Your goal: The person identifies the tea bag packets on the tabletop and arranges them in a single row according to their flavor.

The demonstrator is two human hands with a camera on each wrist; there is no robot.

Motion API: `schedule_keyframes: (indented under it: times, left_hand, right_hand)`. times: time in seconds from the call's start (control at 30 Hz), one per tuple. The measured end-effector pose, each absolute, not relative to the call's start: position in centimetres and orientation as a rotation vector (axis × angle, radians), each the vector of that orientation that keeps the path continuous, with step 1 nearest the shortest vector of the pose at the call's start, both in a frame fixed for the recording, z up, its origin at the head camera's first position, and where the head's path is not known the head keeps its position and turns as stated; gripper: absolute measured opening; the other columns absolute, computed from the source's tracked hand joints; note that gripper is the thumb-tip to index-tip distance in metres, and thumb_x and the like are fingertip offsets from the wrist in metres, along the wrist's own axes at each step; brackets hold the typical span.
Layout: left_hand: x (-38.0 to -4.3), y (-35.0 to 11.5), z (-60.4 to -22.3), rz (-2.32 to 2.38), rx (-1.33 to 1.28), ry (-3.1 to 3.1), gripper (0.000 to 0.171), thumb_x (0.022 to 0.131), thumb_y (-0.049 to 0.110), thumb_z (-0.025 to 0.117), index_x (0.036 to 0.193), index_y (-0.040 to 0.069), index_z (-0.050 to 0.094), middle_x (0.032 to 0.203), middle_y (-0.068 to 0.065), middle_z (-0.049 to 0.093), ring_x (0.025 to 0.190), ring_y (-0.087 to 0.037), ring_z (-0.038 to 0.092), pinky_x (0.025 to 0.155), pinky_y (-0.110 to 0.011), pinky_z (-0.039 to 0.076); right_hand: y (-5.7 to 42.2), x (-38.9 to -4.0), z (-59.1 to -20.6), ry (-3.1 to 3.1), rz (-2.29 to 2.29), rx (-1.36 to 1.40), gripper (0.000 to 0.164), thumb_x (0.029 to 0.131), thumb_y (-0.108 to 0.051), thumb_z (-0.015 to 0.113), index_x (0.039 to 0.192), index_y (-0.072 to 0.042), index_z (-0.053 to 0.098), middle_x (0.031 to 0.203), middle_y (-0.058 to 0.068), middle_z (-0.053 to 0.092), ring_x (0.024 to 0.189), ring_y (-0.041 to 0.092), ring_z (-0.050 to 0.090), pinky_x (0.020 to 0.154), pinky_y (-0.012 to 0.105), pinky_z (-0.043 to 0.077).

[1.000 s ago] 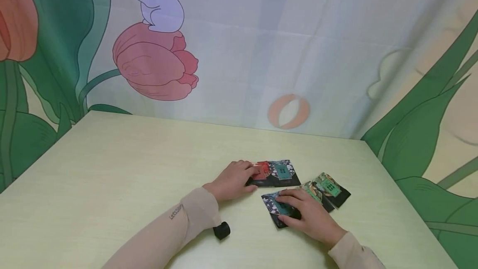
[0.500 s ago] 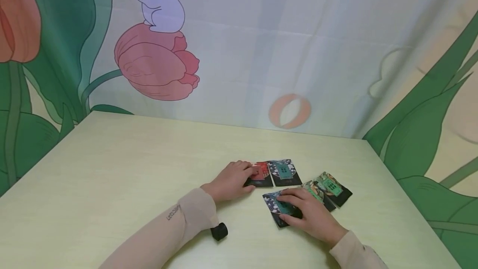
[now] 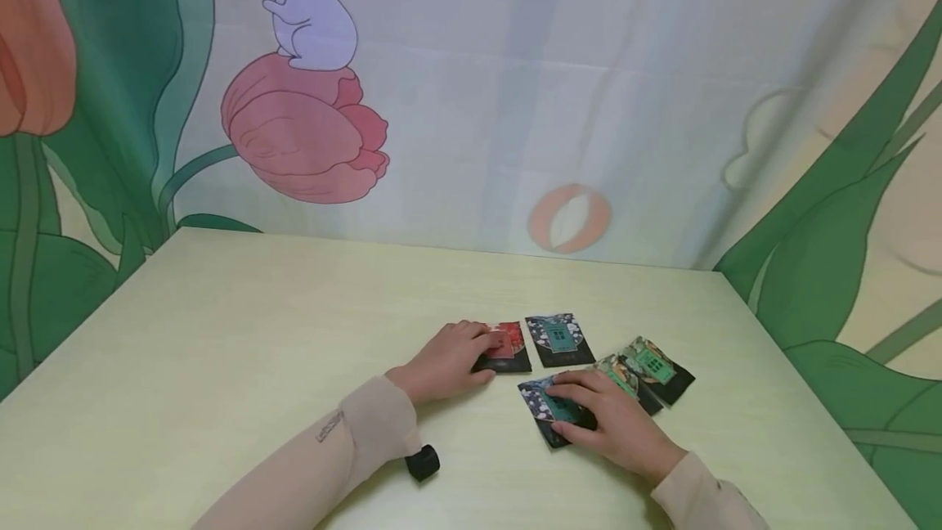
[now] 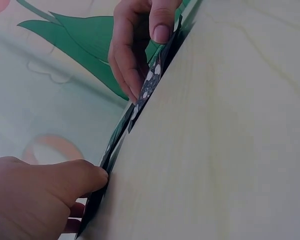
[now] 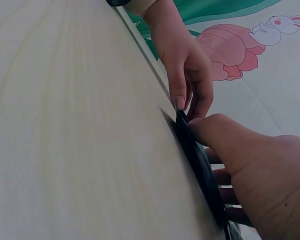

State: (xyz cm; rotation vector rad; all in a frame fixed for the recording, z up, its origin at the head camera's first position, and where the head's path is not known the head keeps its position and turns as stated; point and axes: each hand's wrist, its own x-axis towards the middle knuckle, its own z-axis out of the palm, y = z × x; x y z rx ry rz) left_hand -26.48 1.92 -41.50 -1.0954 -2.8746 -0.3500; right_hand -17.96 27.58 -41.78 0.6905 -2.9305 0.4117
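My left hand [image 3: 447, 357] holds a small flat red-and-black packet [image 3: 515, 350] on the table, fingers over its face and thumb at its near edge. My right hand [image 3: 607, 419] holds a blue floral packet [image 3: 536, 404] with a black lower part, thumb at the near side and fingers across the top, covering much of it. Just right of the red packet lies another blue floral packet [image 3: 559, 340], with a gap between them. In the left wrist view, the left thumb [image 4: 92, 177] presses at a packet's edge. The right thumb [image 5: 205, 127] does likewise in the right wrist view.
Two green patterned packets, one partly behind the right hand and one farther right [image 3: 657, 370], overlap each other. A black cylindrical piece [image 3: 423, 463] sits under the left cuff. The pale table [image 3: 257, 334] ends at a printed curtain [image 3: 456, 105].
My left hand has slid the red packet leftward, away from the blue floral packet beside it, opening a gap. The right hand and its packet have stayed nearly still.
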Motion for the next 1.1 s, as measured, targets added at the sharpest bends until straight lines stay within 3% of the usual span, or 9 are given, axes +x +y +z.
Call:
schedule_keyframes:
  times: [1.1]
  left_hand:
    - [-24.7, -0.9, -41.0, -0.401, -1.148, -2.852, 0.044, 0.09, 0.035, 0.065, 0.126, 0.01, 0.061, 0.132, -0.01, 0.057, 0.125, -0.028, 0.051, 0.111, -0.042, 0.038]
  right_hand:
    - [27.8, -18.0, -42.0, -2.919, 0.4, 0.712, 0.046, 0.089, -0.055, 0.059, 0.124, -0.025, 0.064, 0.131, -0.004, 0.057, 0.122, 0.021, 0.053, 0.1, 0.045, 0.048]
